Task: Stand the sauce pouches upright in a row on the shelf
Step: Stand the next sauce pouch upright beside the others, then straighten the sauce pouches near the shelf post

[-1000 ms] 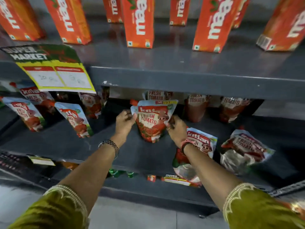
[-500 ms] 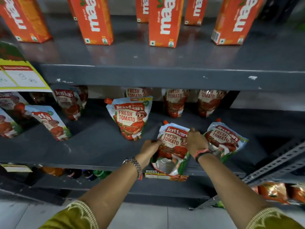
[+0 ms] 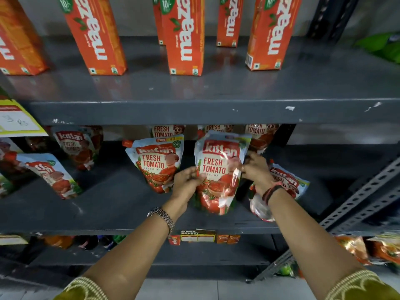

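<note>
Fingers of my left hand (image 3: 188, 184) and right hand (image 3: 255, 169) pinch the sides of a ketchup pouch (image 3: 218, 174), which I hold upright near the shelf's (image 3: 108, 215) front edge, its base about down. Just right, one pouch lies flat (image 3: 283, 185), left to stand. Left, one standing pouch (image 3: 157, 164); toward the back edge I count three more, partly hidden.
</note>
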Tool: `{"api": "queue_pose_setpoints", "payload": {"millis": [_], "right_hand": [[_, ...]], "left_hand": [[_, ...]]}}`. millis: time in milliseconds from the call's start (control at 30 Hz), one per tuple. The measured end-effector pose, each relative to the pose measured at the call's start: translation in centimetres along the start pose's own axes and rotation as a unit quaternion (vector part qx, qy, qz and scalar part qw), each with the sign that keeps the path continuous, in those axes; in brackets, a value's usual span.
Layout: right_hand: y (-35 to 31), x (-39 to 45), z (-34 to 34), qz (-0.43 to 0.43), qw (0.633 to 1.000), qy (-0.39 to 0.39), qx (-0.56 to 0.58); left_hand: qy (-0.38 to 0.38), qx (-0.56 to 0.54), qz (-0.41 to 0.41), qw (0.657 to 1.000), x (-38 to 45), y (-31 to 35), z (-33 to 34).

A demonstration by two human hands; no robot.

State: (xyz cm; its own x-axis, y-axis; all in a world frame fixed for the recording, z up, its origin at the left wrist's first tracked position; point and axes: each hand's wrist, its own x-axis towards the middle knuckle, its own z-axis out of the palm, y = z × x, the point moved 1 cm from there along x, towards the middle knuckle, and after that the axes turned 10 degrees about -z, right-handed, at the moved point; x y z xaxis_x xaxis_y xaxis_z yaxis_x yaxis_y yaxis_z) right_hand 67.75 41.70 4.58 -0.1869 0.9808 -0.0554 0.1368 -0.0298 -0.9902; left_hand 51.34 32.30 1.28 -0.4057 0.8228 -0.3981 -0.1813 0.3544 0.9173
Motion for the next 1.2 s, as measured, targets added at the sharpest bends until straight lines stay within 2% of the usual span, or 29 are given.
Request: {"api": "queue_pose_setpoints", "payload": {"millis": [67, 167, 267, 367, 467, 567, 633, 667, 733, 833, 1033, 1133, 1200], "right_hand": [[-1.9, 0.8, -0.5, -0.075, 0.997, 0.019, -0.018], [-2.5, 1.5, -0.8, -0.129, 0.988, 0.037, -0.075], [-1.1, 1.6, -1.2, -0.127, 0.984, 0.034, -0.125], [0.5, 1.7, -2.1, -0.091, 0.991, -0.002, -0.099], [0.8, 1.2, -4.1, -0.097, 0.987, 0.042, -0.117], [2.7, 0.7, -7.0, -0.026, 0.975, 0.150, -0.164], [5.5, -0.1, -9.1, 0.104, 0.968, 0.182, -0.138], [7.1, -0.5, -9.7, 0.166, 0.967, 0.165, -0.102], [8.9, -1.0, -10.5, 0.216, 0.962, 0.159, -0.058], [10.6, -0.2, -11.1, 0.201, 0.955, 0.216, 0.023], [9.3, -1.3, -11.7, 0.212, 0.936, 0.229, 0.161], [8.6, -0.6, -12.5, 0.160, 0.947, 0.239, 0.142], [7.3, -0.5, -12.7, 0.099, 0.959, 0.240, 0.113]], "left_hand": [[0.013, -0.012, 0.043, 0.999, 0.5, 1.5, 0.7], [0.049, 0.000, 0.060, 0.997, 2.1, 2.4, 1.6], [0.085, 0.066, 0.065, 0.992, 3.5, 2.0, 2.0], [0.101, 0.128, 0.056, 0.985, 3.9, 1.0, 2.0], [0.122, 0.089, 0.032, 0.988, 2.9, -0.7, 2.4], [0.081, 0.012, -0.083, 0.993, 0.6, -3.3, 4.3], [-0.005, 0.034, -0.177, 0.984, -1.1, -4.5, 6.5], [-0.050, 0.066, -0.196, 0.977, -1.5, -4.9, 7.6], [-0.086, 0.138, -0.153, 0.975, -1.2, -4.8, 10.1], [-0.109, 0.176, -0.093, 0.974, -0.4, -3.0, 13.8], [-0.172, 0.154, -0.172, 0.958, 2.1, -1.9, 15.9], [-0.227, 0.155, -0.141, 0.951, 2.5, -1.6, 15.5], [-0.223, 0.124, -0.110, 0.961, 2.6, -1.3, 15.5]]}}
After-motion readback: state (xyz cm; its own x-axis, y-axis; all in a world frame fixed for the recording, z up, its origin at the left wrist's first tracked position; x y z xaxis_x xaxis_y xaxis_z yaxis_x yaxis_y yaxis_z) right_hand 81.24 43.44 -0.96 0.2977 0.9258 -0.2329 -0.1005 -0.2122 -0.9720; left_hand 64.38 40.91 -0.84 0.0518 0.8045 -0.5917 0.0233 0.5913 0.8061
